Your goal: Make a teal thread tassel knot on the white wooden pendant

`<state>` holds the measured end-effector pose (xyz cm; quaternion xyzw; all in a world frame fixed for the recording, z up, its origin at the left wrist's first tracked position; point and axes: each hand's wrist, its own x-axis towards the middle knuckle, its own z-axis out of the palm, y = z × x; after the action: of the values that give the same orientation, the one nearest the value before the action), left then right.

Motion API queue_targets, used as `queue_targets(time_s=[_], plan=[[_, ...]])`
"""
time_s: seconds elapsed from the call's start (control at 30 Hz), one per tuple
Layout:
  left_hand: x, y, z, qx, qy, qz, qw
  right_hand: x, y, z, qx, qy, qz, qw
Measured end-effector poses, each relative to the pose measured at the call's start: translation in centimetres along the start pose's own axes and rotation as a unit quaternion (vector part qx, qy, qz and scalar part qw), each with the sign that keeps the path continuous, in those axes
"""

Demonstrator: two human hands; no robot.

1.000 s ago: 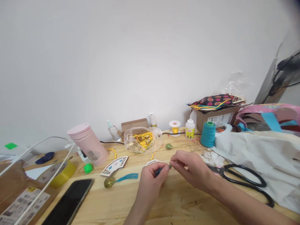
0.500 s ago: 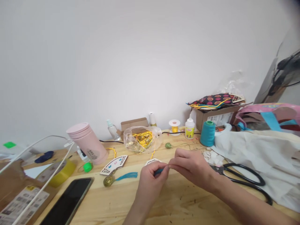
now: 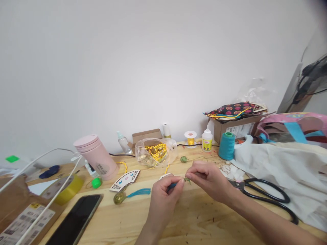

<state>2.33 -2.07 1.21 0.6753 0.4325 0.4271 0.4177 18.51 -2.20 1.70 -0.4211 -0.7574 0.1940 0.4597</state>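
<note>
My left hand (image 3: 166, 197) is closed in a pinch around a bundle of blue thread (image 3: 172, 185), mostly hidden by the fingers. Just to its right, my right hand (image 3: 213, 180) pinches a thin green thread (image 3: 188, 180) close to the left fingertips. Behind my left hand a second fan piece (image 3: 165, 176) peeks out, largely covered. Farther left lies a white fan-shaped piece (image 3: 125, 180) with cut-out ends, beside a brass-coloured disc (image 3: 119, 198) with a blue tassel (image 3: 139, 192). A small ball of green thread (image 3: 184, 159) rests beyond my hands.
Black-handled scissors (image 3: 265, 194) lie right of my forearm. Behind stand a teal thread cone (image 3: 226, 147), a glue bottle (image 3: 206, 140), a yellow cord spool (image 3: 190, 139) and a plastic bag (image 3: 155, 152) of yellow cords. A pink tumbler (image 3: 95, 156) and phone (image 3: 75, 219) sit left.
My hands have moved slightly apart at the fingertips, and the green thread now shows between them. Everything else on the table stays in place.
</note>
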Motion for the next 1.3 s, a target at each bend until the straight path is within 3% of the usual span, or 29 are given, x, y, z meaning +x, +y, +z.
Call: queue_targets(time_s=[0.27,0.47,0.77,1.0,1.17,1.3], plan=[[0.1,-0.5,0.0,-0.030,0.031,-0.040,0.998,-0.2,0.1,1.1,-0.031,0.003,-0.013,0.999],[0.1,-0.5,-0.1,0.053,0.070,0.005,0.996,-1.0,0.4,2.3,-0.106,-0.036,-0.048,0.993],[0.1,-0.3,-0.1,0.098,0.054,-0.002,0.994,-1.1,-0.4,1.1,-0.255,-0.025,-0.115,0.960],[-0.1,-0.1,0.0,0.175,0.003,0.074,0.982,-0.4,0.1,0.4,-0.113,0.018,-0.062,0.992],[-0.3,0.1,0.1,0.196,0.014,0.121,0.973,-0.2,-0.7,0.5,-0.004,0.005,0.048,0.999],[-0.3,0.1,0.2,0.181,0.023,0.120,0.976,-0.1,-0.8,0.8,0.086,-0.005,0.100,0.991]])
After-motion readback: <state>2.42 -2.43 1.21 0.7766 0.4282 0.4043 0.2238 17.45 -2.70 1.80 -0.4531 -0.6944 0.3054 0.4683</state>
